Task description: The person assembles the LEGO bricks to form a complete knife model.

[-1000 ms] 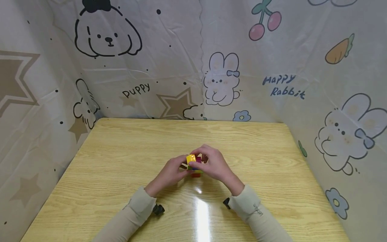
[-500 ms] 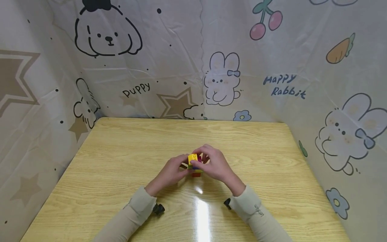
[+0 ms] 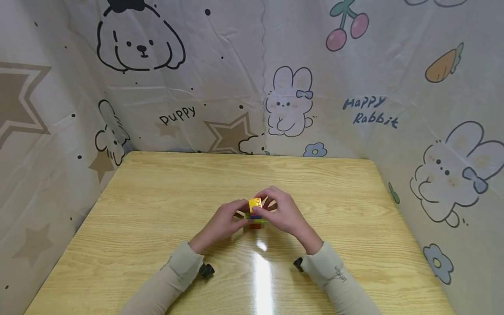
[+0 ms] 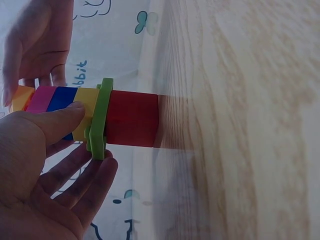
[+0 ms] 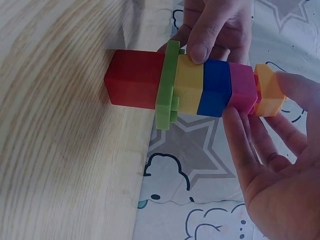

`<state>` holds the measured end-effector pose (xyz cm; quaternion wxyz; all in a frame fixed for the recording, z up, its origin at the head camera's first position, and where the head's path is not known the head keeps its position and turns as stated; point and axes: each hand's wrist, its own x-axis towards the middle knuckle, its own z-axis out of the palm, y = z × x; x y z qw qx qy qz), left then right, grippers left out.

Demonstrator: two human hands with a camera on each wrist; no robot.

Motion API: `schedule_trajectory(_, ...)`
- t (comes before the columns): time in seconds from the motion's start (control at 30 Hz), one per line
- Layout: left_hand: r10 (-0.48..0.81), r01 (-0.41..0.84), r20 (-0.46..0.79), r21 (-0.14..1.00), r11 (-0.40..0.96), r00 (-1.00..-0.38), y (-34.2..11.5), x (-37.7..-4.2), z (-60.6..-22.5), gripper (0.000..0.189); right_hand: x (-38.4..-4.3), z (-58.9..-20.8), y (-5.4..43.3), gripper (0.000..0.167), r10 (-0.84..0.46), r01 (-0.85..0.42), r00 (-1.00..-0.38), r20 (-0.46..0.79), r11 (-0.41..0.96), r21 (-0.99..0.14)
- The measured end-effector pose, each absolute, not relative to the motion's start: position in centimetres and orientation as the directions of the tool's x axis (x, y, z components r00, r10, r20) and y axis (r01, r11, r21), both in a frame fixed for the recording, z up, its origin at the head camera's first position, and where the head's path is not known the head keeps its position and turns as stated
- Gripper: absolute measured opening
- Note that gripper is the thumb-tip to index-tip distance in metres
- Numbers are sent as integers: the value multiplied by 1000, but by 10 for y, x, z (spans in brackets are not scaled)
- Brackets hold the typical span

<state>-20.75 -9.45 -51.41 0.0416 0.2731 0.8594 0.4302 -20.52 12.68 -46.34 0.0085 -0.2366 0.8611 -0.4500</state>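
A tower of toy building blocks stands upright on the table. From the bottom it runs red block [image 5: 134, 79], wider green plate [image 5: 166, 87], yellow block [image 5: 190, 82], blue block [image 5: 216, 87] and magenta block [image 5: 242, 87]. My left hand [image 3: 226, 221] steadies it, thumb on the yellow and blue blocks, fingers round the far side. At the top, my right hand [image 3: 285, 214] pinches an orange-yellow block [image 5: 268, 92]. That block sits slightly tilted over the magenta one, with a narrow gap showing between them. Some fingers of the right hand lie beside the magenta block.
The wooden table [image 3: 177, 183] stretches out around both hands. Printed cloth walls [image 3: 220, 87] rise behind it and at both sides. Black devices [image 3: 206, 271] are strapped at the wrists.
The orange-yellow block has shifted right, from the tower's left side to above the magenta block. My right hand has moved slightly right with it, while the left hand has hardly moved.
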Motion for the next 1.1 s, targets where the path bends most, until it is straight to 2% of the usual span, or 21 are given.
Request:
schedule_trajectory(0.7,511,421,148,772,475,-847,-94,-206,-513,35,-203,-463,128,28,-368,-302,-922,116,503,-810)
schedule_trajectory(1.1,519,448,179,769,457,-836,-94,-206,-513,33,-201,-463,127,30,-361,-322,-922,137,522,-789)
